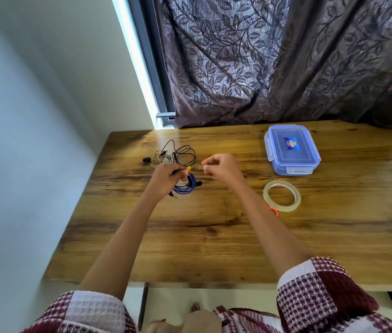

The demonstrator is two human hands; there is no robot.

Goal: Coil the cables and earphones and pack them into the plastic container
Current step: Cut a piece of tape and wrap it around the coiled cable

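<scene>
My left hand point(167, 177) grips a coiled blue cable point(186, 188) just above the wooden table point(214, 236); a yellow tip sticks out above my fingers and black plugs poke out below. My right hand point(219, 168) is raised beside it, its fingers pinching a small clear piece that I take for tape point(200, 167). Black earphones point(174, 155) lie in a loose tangle on the table behind my left hand. The plastic container point(291, 150), clear with a blue tint, stands at the back right with its lid clipped on.
A roll of clear tape point(282, 195) lies flat to the right of my right forearm, with a small orange bit at its near edge. A dark leaf-patterned curtain hangs behind the table. A white wall runs along the left.
</scene>
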